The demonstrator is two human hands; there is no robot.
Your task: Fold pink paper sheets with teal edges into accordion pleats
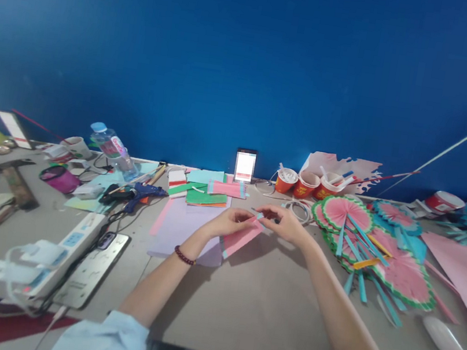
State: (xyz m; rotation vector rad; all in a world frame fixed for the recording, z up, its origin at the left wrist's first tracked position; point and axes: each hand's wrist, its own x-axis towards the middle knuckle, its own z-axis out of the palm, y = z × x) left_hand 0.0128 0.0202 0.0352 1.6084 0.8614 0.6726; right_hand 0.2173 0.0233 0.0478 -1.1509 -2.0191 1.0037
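Just above the middle of the table, a pink paper piece with teal edges (243,240) is held up at a slant. My left hand (230,222) pinches its upper left side. My right hand (285,225) has its fingers closed at the paper's upper right corner, close to the left fingertips. A small dark bit shows by the right fingers, too small to name. Lilac sheets (185,232) lie flat beneath and left of my left hand. Behind them rest green paper pieces (206,196) and another pink piece with teal ends (226,188).
Pink paper fans (406,271) with green rims lie right, near a white mouse (443,339). Red cups (307,185) and a lit phone (245,166) stand at the back. Leftward are a glue gun (143,192), bottle (116,151), power strip (74,245), phone (91,271) and hammer (19,184).
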